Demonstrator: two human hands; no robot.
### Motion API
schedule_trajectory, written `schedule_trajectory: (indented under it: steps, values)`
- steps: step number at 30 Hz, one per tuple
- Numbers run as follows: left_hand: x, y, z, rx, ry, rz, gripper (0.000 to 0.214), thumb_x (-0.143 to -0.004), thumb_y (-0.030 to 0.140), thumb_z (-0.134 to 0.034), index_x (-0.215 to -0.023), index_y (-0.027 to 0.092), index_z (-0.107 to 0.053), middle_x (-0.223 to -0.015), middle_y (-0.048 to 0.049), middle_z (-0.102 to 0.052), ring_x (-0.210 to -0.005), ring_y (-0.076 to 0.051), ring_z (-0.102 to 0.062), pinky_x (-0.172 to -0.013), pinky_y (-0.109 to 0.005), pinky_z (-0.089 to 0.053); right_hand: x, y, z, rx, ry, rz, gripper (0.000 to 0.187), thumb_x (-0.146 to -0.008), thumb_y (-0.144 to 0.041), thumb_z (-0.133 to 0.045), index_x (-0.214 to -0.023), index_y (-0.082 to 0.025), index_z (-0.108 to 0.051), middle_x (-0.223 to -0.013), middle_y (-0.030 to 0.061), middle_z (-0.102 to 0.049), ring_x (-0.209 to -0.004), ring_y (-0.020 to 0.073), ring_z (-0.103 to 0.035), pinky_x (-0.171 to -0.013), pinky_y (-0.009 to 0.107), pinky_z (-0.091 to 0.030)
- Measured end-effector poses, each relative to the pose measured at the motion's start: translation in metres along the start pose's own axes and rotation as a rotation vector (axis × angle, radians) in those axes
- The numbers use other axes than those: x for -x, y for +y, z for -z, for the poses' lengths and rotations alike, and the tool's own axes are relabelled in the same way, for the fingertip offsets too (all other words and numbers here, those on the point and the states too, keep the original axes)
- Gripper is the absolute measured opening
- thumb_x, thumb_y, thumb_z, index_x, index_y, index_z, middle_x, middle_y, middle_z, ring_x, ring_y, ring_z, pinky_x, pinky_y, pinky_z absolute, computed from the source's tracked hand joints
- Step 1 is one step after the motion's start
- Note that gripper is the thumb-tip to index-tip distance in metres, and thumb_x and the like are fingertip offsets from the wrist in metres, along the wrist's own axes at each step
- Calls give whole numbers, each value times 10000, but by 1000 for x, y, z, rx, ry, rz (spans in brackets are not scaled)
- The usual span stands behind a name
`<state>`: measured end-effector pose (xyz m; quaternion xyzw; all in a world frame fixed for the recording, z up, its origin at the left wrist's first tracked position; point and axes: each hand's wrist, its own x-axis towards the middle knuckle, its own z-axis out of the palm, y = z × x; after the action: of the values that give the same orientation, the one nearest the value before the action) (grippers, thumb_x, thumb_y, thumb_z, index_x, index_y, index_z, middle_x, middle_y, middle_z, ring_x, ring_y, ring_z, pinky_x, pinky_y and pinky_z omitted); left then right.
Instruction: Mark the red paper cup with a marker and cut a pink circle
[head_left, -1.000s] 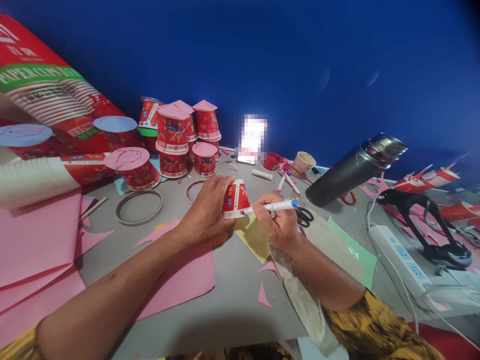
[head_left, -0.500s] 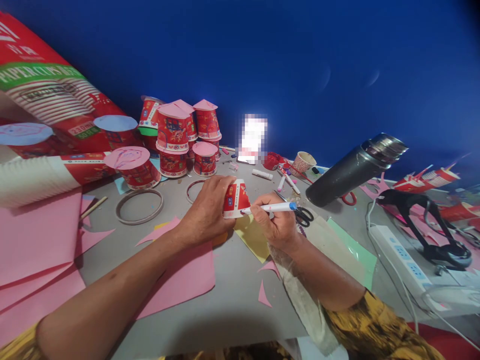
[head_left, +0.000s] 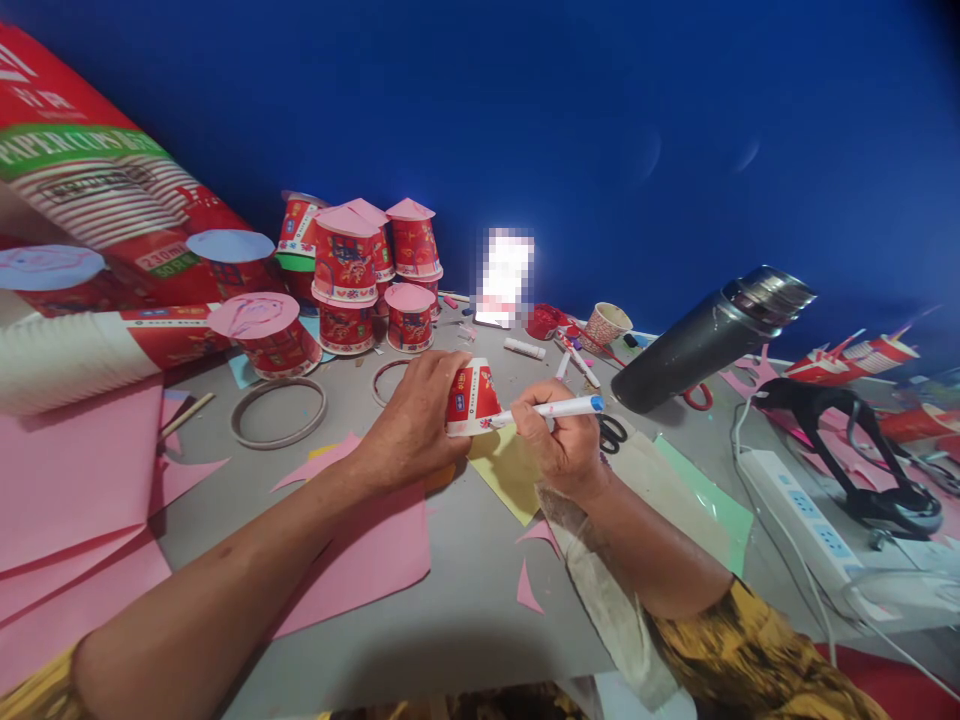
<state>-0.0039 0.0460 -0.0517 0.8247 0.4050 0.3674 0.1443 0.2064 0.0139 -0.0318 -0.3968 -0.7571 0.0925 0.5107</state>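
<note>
In the middle of the head view my left hand (head_left: 420,425) is wrapped round a red and white paper cup (head_left: 472,398), held upside down with its white rim low. Part of the cup is hidden behind the fingers. My right hand (head_left: 562,440) grips a white marker (head_left: 559,407) with a blue end pointing right. The marker's tip is at the cup's lower right side, near the rim; whether it touches I cannot tell. Under and beside the hands lie a yellow sheet (head_left: 512,475) and a pink sheet (head_left: 367,565).
Red paper cups with pink paper tops (head_left: 346,250) stand stacked at the back left. A tape roll (head_left: 279,413) lies nearer. On the right are black-handled scissors (head_left: 613,433), a dark thermos (head_left: 690,345) and a power strip (head_left: 810,525). A bright phone (head_left: 506,278) leans on the blue wall.
My right hand with the marker has shifted slightly to the right, and the marker's tip has moved a little along the cup's lower edge. My left hand and the cup stay put.
</note>
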Motion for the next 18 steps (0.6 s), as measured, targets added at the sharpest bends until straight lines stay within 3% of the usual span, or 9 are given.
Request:
schedule_trajectory:
  steps: [18]
  values:
    - [1, -2, 0, -2, 8, -21, 717, -765, 133, -751, -1418, 235, -472, -1383, -138, -604, -1304, -359, -599, -1145, -587, -497, 1, 0, 0, 43, -19, -32, 215, -989, -302, -589, -790, -234, -635, -695, -8, -679, -575, 143, -590, -576, 269, -480]
